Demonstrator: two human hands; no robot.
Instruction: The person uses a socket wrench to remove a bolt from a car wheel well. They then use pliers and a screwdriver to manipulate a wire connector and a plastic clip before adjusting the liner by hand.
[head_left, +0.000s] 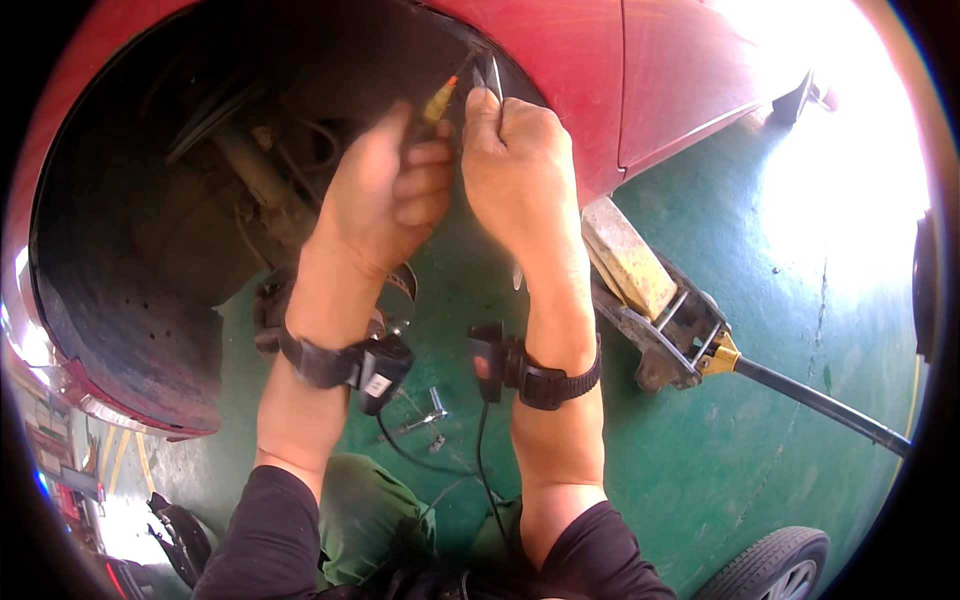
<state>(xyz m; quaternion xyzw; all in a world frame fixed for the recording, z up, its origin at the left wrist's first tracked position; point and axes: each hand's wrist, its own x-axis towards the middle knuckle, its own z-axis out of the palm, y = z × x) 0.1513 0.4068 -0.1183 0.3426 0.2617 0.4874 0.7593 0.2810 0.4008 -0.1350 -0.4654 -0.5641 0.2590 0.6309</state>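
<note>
Both my hands are raised at the edge of a red car's wheel arch (560, 50). My left hand (385, 190), smeared by motion, has its fingers curled around a slim yellow tool with an orange tip (438, 104); its kind is unclear. Close beside it, my right hand (520, 160) is closed on a pointed metal tool (496, 80), thumb pressed along it. Two narrow metal tips rise above the thumb, near the dark arch liner. Most of this tool is hidden in the fist, so I cannot tell its kind.
A strut (255, 175) stands inside the wheel well at left. To the right, a floor jack (665, 300) reaches under the car, its long handle (820, 400) slanting outward. Metal hand tools (432, 405) lie on the green floor, and a wheel (775, 565) lies lower right. Cables hang from my wristbands.
</note>
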